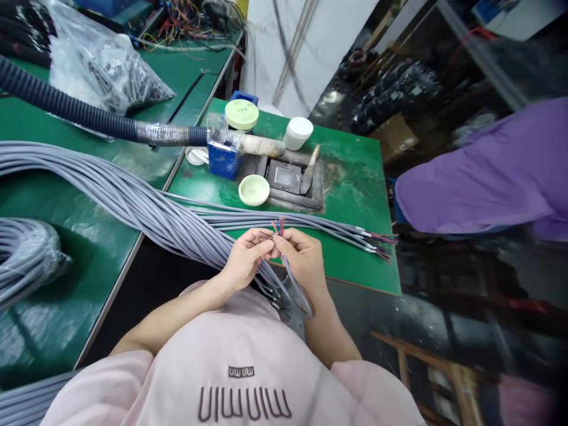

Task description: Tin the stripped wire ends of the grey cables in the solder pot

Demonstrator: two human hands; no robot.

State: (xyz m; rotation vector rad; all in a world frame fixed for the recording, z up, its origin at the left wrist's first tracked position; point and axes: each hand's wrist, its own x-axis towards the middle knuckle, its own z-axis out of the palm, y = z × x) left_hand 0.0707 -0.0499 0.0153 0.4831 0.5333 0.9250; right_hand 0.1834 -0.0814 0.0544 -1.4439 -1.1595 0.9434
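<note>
Between my fingers fans the stripped end of a grey multi-core cable [290, 273], with thin coloured wires [278, 226] sticking up. My right hand [306, 257] pinches the cable close to where the wires come out. With thumb and fingertips together, my left hand [244, 257] closes on one or more of the thin wires. A thick bundle of grey cables [164, 222] runs in from the left and passes under my hands. Other cables [310, 221] lie along the table, their stripped coloured ends [381, 239] at the right.
Beyond my hands sits a solder pot [286, 177] with a scraper [309, 171] on it. Around it are a shallow pale dish [254, 190], a white tub [298, 132], a green-lidded tub [242, 114] and a fume hose [173, 135]. Purple cloth [483, 171] hangs at the right.
</note>
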